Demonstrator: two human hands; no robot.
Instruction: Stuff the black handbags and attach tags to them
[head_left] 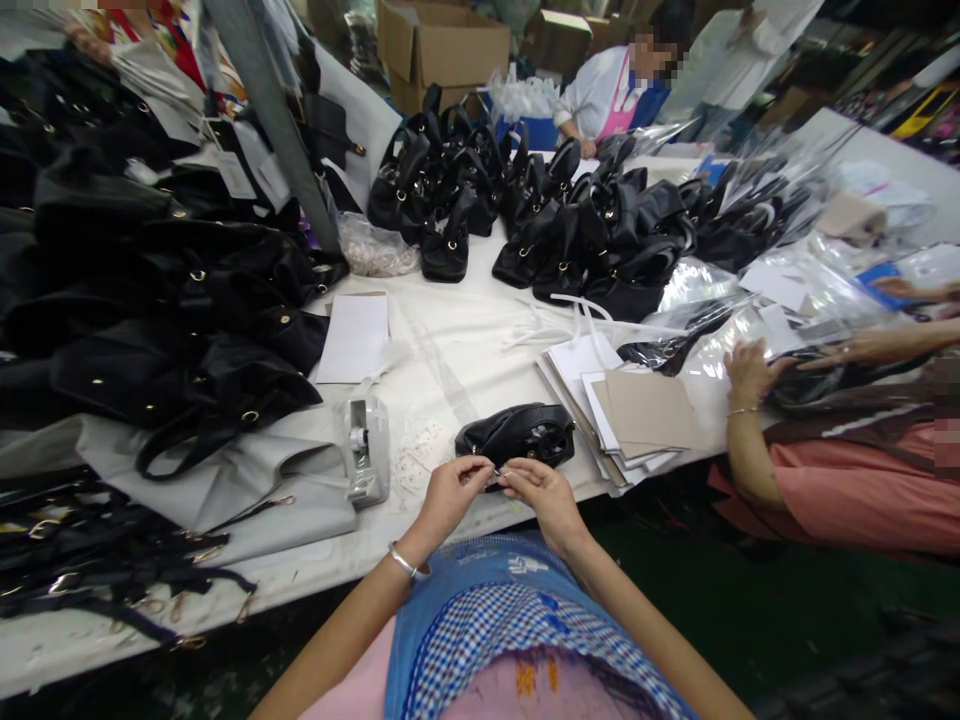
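My left hand and my right hand meet at the table's near edge, fingertips pinched together on a tiny pale piece I cannot make out. Just behind them lies a small black handbag on the white table. A silver bangle circles my left wrist. Both hands are closed in a pinch.
A grey tape dispenser stands left of my hands, a white sheet beyond it. Stacked cards lie to the right. Black bags fill the back and the left side. A person in a salmon top handles plastic sleeves at right; another stands far back.
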